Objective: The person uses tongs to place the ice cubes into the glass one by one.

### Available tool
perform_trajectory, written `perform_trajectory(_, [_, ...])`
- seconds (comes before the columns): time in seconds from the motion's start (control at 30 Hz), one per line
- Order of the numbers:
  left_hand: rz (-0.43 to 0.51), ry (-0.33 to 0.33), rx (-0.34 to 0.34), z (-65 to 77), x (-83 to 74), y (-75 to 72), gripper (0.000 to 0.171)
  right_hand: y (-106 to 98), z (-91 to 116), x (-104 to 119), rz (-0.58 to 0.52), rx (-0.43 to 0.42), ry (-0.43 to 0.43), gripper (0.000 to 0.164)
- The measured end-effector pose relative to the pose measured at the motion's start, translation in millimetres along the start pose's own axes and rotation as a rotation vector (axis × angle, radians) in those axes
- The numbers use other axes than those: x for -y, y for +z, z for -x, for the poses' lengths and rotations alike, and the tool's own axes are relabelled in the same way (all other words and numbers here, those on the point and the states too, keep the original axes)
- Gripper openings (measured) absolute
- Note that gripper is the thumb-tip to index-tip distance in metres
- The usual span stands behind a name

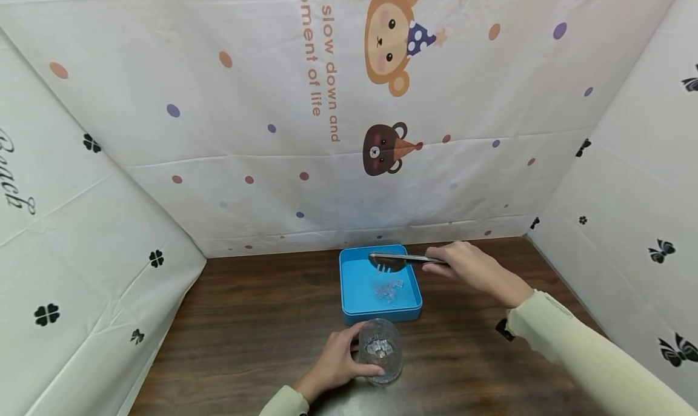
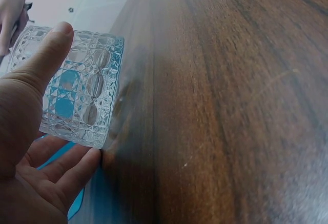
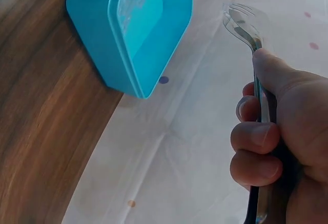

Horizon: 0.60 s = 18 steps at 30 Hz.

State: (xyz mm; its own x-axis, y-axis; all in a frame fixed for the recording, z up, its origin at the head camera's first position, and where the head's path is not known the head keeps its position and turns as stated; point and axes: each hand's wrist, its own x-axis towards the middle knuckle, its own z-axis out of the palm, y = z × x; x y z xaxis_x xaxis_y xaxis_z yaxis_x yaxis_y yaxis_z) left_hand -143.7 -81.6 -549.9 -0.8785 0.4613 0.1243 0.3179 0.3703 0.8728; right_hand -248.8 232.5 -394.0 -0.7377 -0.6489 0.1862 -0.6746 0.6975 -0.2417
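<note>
Left hand (image 1: pixel 339 358) wraps round the glass (image 1: pixel 394 361) on the table (image 1: pixel 262 319), presumably steadying it near the blue box (image 1: pixel 382 315) of clear pieces (image 1: pixel 387 290), while the right hand (image 1: pixel 463 267) grips tongs (image 1: pixel 400 260) above that box.

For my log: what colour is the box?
The box is bright blue; the head view shows it best.

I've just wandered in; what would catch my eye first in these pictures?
Probably the bright blue tray on the dark wooden table, with clear pieces lying in it. Nearer the camera, the left hand grips a patterned glass holding see-through bits, and by the tray the right hand holds a fork-ended utensil. Behind, two cartoon animal faces are turned sideways on the white sheet.
</note>
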Motion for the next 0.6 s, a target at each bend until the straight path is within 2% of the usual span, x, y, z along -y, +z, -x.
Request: perform_trajectory(0.6, [-0.022,0.021,-0.011,-0.1,1.7,1.4,0.082,-1,41,29,-0.013,-0.100,-0.176,0.028])
